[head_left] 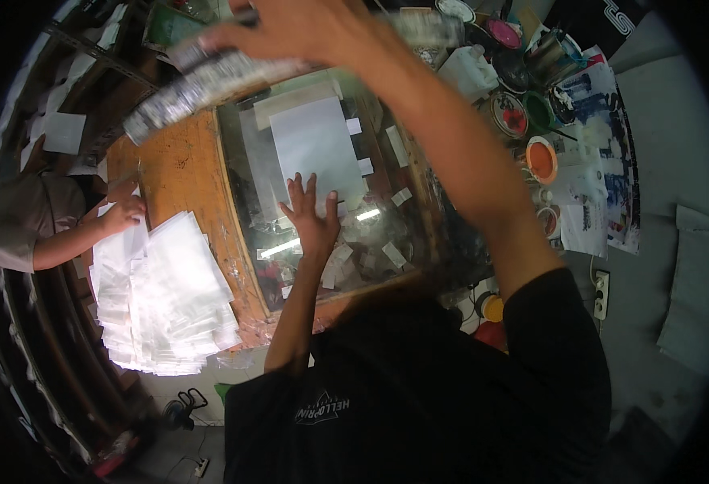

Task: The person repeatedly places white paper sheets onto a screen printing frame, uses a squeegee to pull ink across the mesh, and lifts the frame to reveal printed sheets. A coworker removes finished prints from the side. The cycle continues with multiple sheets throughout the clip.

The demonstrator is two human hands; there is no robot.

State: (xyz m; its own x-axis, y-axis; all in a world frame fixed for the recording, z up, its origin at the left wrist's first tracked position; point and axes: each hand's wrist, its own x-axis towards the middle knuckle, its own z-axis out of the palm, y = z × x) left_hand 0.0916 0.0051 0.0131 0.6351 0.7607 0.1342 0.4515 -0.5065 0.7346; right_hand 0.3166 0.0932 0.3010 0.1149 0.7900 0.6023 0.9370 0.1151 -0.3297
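My left hand [316, 226] lies with fingers spread on the lower part of a white sheet of paper [310, 133]. The sheet rests on a glass-topped work surface [290, 278], with small white tabs [365, 166] along its right edge. At the far side, my right hand [290, 32] is closed on the near edge of a raised screen printing frame [201, 93], whose grey, ink-smeared bar is blurred by motion. Most of the frame is hidden behind my hand and forearm.
A co-worker's hand [122, 216] touches a large fanned stack of white sheets [181, 282] at the left of the wooden table [181, 161]. Open ink pots, including an orange one [542, 160], and a white jug [469, 71] crowd the right. Racks [40, 323] stand far left.
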